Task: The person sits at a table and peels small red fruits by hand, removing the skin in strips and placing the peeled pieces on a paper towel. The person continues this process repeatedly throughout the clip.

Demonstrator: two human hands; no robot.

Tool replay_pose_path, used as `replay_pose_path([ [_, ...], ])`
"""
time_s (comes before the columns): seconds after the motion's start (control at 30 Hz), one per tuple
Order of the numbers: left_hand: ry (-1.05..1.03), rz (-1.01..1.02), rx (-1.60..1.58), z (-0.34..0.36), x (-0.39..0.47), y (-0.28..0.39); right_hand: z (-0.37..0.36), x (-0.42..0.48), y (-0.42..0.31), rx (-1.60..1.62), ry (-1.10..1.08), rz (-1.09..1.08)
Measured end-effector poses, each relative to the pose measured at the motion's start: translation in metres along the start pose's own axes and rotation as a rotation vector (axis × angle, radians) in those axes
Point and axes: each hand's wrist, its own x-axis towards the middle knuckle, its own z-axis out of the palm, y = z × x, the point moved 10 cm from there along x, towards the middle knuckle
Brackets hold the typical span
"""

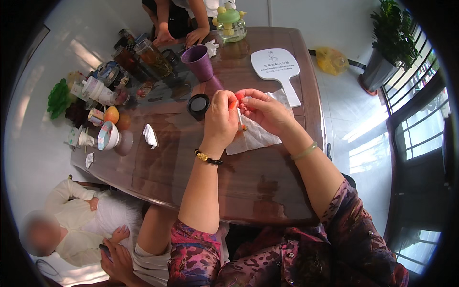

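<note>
My left hand and my right hand meet above the table, fingertips pinched close together. Between them is a small soft-looking red piece, gripped by my right fingertips. A bit of orange shows at my left fingers, beside a thin white stick that hangs downward; which fingers hold the stick is hidden. Under my hands a white paper tissue lies spread, stained orange-red. A small orange and green scrap rests on it.
A black round lid and a purple cup stand beyond my left hand. A white paddle-shaped fan bearing writing lies beyond my right. Bowls, jars and crumpled tissue occupy the left. People sit left and across.
</note>
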Motion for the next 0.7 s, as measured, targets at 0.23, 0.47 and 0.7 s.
replay_pose_path([
  [0.23, 0.055, 0.029, -0.005, -0.004, 0.000, 0.003, -0.002, 0.003, 0.010, 0.153, -0.018, 0.035],
  [0.47, 0.118, -0.042, -0.135, -0.018, 0.003, 0.001, -0.007, 0.003, 0.001, 0.188, 0.019, -0.008],
  [0.7, 0.046, -0.199, -0.311, -0.005, 0.000, -0.014, -0.009, 0.004, 0.001, 0.164, 0.002, -0.006],
])
